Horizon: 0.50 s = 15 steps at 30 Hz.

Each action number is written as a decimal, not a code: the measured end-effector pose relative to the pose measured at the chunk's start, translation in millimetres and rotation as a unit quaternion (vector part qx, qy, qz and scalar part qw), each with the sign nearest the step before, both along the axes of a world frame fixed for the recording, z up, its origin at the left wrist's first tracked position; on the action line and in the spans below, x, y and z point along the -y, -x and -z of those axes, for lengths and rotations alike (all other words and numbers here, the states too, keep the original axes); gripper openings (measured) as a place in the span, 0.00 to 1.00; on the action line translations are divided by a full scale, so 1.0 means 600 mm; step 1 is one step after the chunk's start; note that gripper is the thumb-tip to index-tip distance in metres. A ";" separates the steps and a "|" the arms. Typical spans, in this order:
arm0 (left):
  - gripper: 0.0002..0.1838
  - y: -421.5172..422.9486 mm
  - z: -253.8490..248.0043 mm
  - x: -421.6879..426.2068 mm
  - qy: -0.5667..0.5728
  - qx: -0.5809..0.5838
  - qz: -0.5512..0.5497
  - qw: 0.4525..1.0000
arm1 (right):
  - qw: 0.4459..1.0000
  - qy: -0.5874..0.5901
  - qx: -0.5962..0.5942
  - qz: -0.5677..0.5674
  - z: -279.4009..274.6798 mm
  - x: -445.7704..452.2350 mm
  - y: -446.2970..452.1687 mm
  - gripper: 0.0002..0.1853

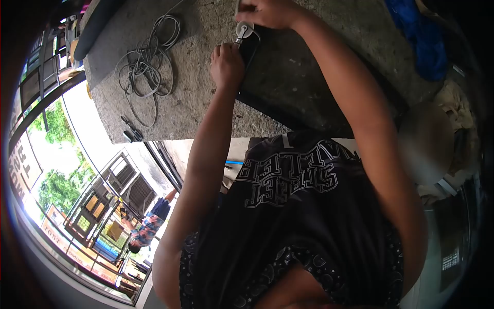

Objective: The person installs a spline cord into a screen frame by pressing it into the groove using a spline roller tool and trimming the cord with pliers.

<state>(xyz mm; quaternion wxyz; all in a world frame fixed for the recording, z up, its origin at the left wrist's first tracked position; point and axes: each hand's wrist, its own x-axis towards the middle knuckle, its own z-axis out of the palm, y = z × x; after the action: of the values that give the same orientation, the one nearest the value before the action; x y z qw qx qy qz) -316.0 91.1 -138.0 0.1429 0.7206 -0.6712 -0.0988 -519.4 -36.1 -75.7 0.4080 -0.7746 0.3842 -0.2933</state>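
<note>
A small round silver-white wheel-like part [244,29] with a metal stem lies near the top centre, over the edge of a dark flat panel [303,77]. My left hand [227,66] is closed just below it, fingers curled at the stem; what the fingers grip is partly hidden. Above and to the right of the wheel, my right hand [271,13] has its fingers bent together near the top edge of the view, around something I cannot make out. A thin dark cord or rod curves beside the wheel.
Tangled grey cable [149,67] lies on the rough worktop [190,98] at left, with a black tool [133,130] near the worktop's edge. Blue cloth [424,44] is at upper right. A blurred rounded object [427,141] sits at right. Beyond the window frame is another person [150,224].
</note>
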 end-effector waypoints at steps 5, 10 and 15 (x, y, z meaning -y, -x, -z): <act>0.18 0.011 -0.009 -0.004 0.092 0.022 0.041 0.995 | 0.975 -0.047 -0.085 -0.200 -0.076 -0.005 -0.047 0.14; 0.28 -0.007 0.005 -0.013 -0.014 -0.029 0.132 0.991 | 0.945 0.090 0.009 -0.314 -0.041 -0.041 -0.122 0.12; 0.22 -0.023 0.217 -0.026 0.093 -0.105 0.110 0.984 | 0.950 0.029 -0.080 -0.301 -0.046 -0.079 -0.143 0.12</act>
<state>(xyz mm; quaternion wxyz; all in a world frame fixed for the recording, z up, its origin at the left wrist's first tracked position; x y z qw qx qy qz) -302.1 106.9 -268.2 0.2675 0.6119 -0.7336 -0.1259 -433.5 11.0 -48.0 0.4230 -0.8865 0.1556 -0.1048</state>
